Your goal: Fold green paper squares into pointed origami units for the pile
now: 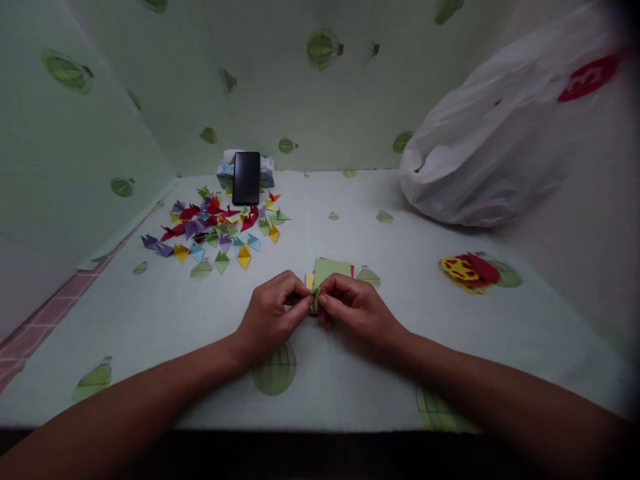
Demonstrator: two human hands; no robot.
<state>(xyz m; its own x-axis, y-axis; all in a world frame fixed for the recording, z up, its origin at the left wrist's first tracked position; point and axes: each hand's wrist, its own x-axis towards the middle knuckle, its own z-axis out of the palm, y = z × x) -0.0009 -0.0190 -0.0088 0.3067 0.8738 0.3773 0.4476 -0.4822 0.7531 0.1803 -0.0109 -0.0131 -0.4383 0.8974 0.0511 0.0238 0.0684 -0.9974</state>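
Observation:
Near the middle of the table, my left hand (280,305) and my right hand (353,303) pinch a small piece of folded green paper (315,298) between their fingertips. Most of the piece is hidden by the fingers, so its full shape does not show. Just behind it lies a stack of square paper sheets (333,268), light green on top with yellow and red edges peeking out. Farther left spreads a pile of small folded paper figures (210,227) in purple, red, yellow, blue, green and orange.
A black phone (247,178) leans on a tissue box (267,172) behind the figures. Right of my hands lie red and yellow cut-out pieces (470,270). A white plastic bag (465,160) bulges at the back right. Balloon-patterned cloth covers the table (175,327).

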